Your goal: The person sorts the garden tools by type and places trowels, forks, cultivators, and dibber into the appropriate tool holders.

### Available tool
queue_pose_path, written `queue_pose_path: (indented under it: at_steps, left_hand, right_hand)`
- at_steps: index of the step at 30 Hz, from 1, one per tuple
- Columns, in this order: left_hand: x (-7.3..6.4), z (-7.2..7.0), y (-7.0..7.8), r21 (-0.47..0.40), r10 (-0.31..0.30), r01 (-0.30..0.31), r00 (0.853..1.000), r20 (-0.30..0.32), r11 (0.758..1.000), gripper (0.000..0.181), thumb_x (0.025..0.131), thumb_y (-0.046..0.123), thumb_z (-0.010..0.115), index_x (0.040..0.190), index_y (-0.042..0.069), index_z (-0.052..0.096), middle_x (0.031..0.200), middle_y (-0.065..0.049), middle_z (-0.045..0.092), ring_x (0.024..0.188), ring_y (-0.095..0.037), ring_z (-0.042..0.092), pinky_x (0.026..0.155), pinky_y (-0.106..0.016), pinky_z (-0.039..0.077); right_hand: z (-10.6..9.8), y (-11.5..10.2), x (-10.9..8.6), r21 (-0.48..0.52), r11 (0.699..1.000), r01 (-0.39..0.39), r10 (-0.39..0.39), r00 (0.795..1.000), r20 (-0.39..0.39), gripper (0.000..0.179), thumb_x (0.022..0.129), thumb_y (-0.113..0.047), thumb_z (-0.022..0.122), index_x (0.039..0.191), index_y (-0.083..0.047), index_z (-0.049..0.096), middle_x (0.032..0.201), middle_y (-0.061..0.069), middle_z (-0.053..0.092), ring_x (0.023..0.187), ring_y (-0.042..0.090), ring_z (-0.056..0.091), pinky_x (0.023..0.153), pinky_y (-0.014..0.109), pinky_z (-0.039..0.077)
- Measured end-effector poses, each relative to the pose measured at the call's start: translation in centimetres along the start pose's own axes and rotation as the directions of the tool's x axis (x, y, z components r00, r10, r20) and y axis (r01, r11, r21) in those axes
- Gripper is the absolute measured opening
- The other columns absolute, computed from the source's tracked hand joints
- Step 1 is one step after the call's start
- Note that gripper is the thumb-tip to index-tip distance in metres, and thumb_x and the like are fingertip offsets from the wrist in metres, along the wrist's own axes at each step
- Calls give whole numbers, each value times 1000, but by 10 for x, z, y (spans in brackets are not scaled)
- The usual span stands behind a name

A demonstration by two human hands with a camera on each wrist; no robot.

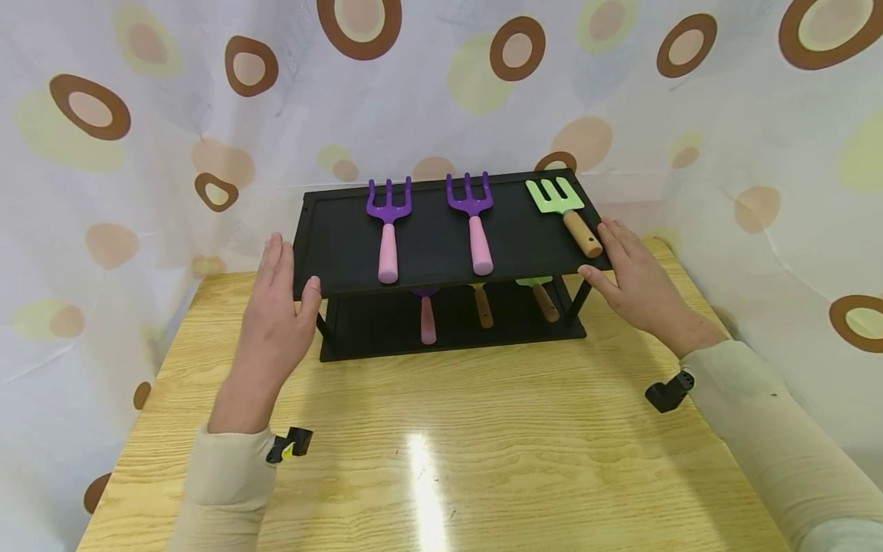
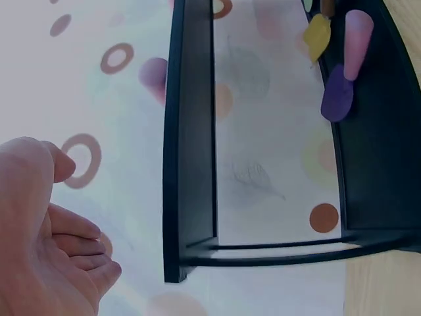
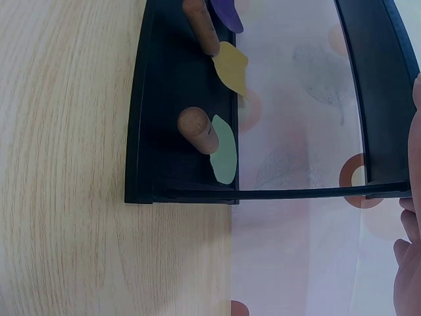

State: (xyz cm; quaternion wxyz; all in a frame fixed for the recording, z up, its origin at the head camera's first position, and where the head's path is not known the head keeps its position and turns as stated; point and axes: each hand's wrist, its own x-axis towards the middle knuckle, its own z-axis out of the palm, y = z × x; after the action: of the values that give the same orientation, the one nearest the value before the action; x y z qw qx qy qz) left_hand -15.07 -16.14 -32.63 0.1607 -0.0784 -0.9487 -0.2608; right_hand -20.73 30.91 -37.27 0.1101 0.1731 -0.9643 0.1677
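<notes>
A black two-tier rack (image 1: 338,238) stands at the back of the table. My left hand (image 1: 272,330) is held beside its left end, fingers straight; the left wrist view shows a gap between them. At the right end, my right hand (image 1: 638,284) has its fingers extended along the top shelf's edge, close to a light-green hand fork (image 1: 555,197) with a wooden handle. Two purple hand forks (image 1: 388,211) with pink handles lie on the top shelf too. On the lower shelf are a purple trowel (image 2: 339,99), a yellow trowel (image 3: 231,68) and a green trowel (image 3: 225,151), partly hidden from above.
The wooden table (image 1: 483,429) extends in front of the rack. A white curtain (image 1: 428,100) with brown and yellow spots hangs behind it and along both sides. Small black wrist cameras (image 1: 669,392) sit at both sleeve cuffs.
</notes>
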Motion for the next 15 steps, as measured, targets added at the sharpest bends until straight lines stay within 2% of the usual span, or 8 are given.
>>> queue_pose_path:
  at_steps: [6, 15]
  left_hand:
    - [-11, -1, -13, -4, -23, 23, 1000, -1, 1000, 63, 95, 39, 30, 143, 2, 11, 152, -3, 1, 140, -20, 3, 113, -44, 15]
    - [-28, -2, -32, 1, -54, 54, 998, 20, 999, 64, 95, 38, 31, 144, 4, 6, 152, -4, -2, 140, -21, 1, 113, -44, 12]
  right_hand:
    - [0, 1, 1, 2, 1000, 8, -8, 1000, -8, 73, 92, -46, 39, 145, -8, 5, 152, 9, 7, 140, 26, 4, 112, 48, 11]
    - [-1, 1, 1, 5, 1000, 21, -21, 1000, -20, 72, 92, -45, 40, 145, -8, 6, 151, 10, 8, 140, 26, 5, 112, 47, 11]
